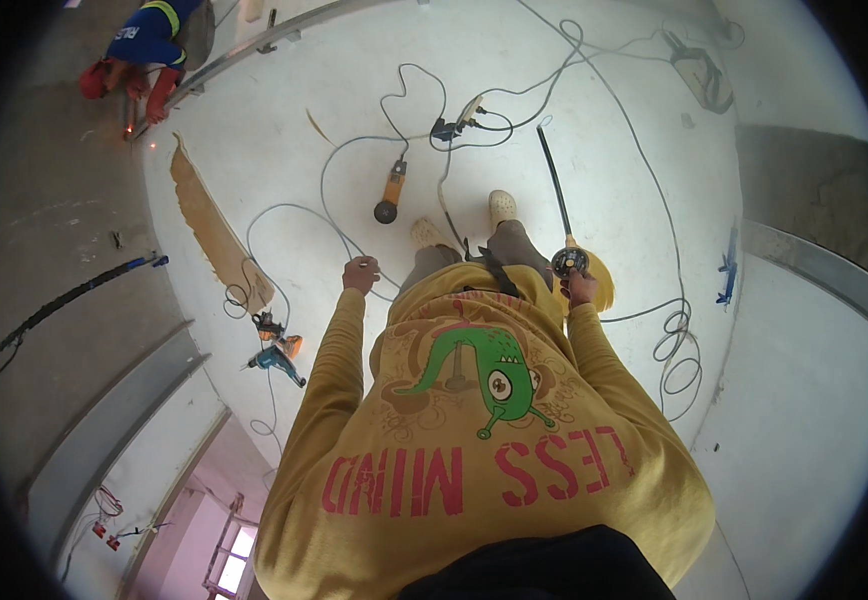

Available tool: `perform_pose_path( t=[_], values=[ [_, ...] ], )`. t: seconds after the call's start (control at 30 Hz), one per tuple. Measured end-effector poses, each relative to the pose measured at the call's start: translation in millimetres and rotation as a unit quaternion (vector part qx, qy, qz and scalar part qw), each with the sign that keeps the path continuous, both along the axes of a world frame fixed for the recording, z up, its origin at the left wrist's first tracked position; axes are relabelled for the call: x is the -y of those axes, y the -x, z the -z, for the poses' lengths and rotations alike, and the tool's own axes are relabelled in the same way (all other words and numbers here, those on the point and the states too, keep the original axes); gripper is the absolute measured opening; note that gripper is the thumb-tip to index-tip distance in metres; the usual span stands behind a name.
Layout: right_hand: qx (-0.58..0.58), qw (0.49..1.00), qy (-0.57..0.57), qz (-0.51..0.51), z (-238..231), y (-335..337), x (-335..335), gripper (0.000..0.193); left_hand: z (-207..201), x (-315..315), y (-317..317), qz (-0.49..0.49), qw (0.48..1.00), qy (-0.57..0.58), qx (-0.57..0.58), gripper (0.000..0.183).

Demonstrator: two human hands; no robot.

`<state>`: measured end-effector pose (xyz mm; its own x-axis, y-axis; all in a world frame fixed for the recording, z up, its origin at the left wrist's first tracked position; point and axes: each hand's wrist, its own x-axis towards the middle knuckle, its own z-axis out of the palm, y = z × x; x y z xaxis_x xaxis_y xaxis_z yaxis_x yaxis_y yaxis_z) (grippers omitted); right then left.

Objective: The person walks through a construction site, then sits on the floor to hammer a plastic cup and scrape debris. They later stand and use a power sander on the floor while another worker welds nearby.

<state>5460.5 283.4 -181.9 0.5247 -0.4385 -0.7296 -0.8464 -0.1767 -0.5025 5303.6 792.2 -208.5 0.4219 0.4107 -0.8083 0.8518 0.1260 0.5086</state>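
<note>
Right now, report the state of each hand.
Left hand: loosely curled; whether it holds anything cannot be told.
Right hand: closed, holding a round black object.

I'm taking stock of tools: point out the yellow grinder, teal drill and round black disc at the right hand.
Yellow grinder (393, 187): head view, on its body.
Teal drill (276, 362): head view, on its body.
Round black disc (569, 262): head view, on its face.
</note>
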Motion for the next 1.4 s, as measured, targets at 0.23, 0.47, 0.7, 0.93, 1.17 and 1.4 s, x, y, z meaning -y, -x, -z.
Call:
perform_pose_path(
  t=[0.23, 0.47, 0.7, 0.93, 1.17, 1.4],
  values=[
    [0.045, 0.996, 0.000, -0.075, 13, -46, 9, 0.019, -3, 43, -8, -0.017, 1.000, 0.000, -0.002, 0.034],
    [0.132, 0.911, 0.130, -0.368, 4, -130, -3, 0.025, 2, 103, -7, -0.056, 0.998, 0.009, 0.033, 0.030],
    [0.132, 0.874, 0.109, -0.454, 4, -173, 5, 0.026, -6, 153, -22, -0.126, 0.992, -0.008, 0.008, 0.032],
    [0.074, 0.852, 0.130, -0.502, 31, -215, 56, 0.029, -3, 208, -14, -0.081, 0.988, -0.126, -0.047, 0.037],
    [0.100, 0.855, 0.102, -0.498, 39, -252, 61, 0.026, -18, 242, -16, -0.021, 0.984, -0.176, -0.026, 0.037],
    [0.173, 0.825, 0.067, -0.533, 56, -241, 53, 0.028, -40, 252, -35, 0.003, 0.984, -0.170, -0.058, 0.038]
  ],
)
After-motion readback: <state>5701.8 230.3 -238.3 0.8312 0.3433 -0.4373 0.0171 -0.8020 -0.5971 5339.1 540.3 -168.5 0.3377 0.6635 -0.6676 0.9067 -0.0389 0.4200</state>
